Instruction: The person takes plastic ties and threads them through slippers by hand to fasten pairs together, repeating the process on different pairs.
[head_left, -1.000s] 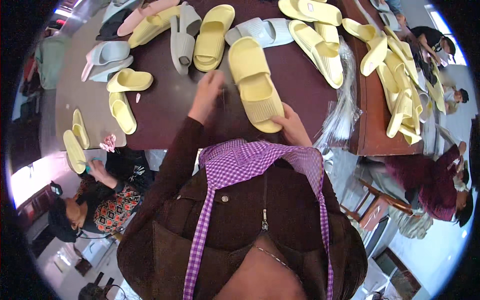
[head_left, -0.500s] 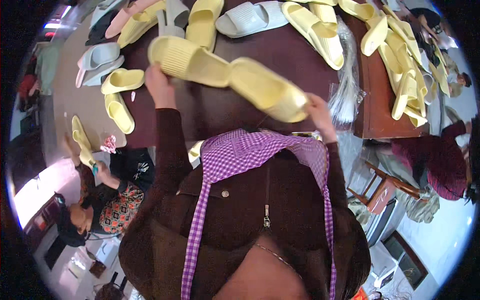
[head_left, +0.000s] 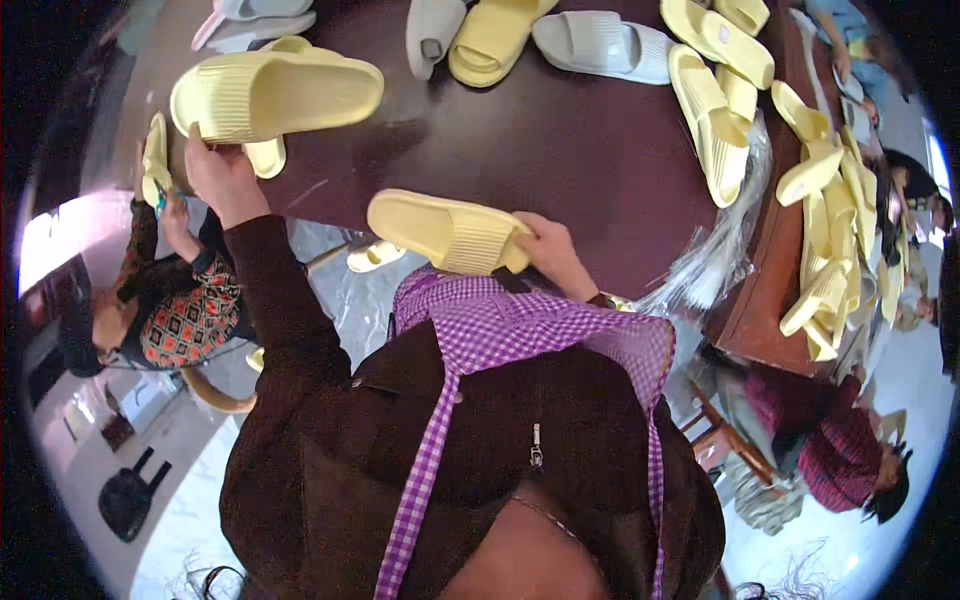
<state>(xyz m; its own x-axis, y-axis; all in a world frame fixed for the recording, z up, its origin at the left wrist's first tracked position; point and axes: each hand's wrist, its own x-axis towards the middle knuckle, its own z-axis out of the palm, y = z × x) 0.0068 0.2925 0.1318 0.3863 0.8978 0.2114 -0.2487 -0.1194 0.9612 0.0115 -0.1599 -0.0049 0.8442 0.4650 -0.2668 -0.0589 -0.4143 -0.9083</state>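
My left hand [head_left: 225, 180] is closed on a pale yellow slipper [head_left: 280, 92] with a ribbed strap, held up over the left part of the dark table [head_left: 590, 140]. The fingers grip it at the strap end, and its sole points to the right. Close to my body, my right hand [head_left: 555, 250] grips a second yellow slipper [head_left: 445, 228] by the end beside its strap. That one lies level, just above the purple checked apron [head_left: 550, 320]. The two slippers are well apart. Another yellow slipper [head_left: 266, 158] is partly hidden beneath the left one.
Yellow and grey slippers [head_left: 605, 47] line the table's far side. A bundle of clear plastic strips [head_left: 700, 275] lies near the right edge, beside a heap of yellow slippers [head_left: 825, 260]. At the left, a co-worker [head_left: 185, 310] holds a slipper and a small green-handled tool.
The two slippers, end to end before, have come apart. My left hand has carried one to the left; my right hand has drawn the other left and nearer my body. The view has shifted.
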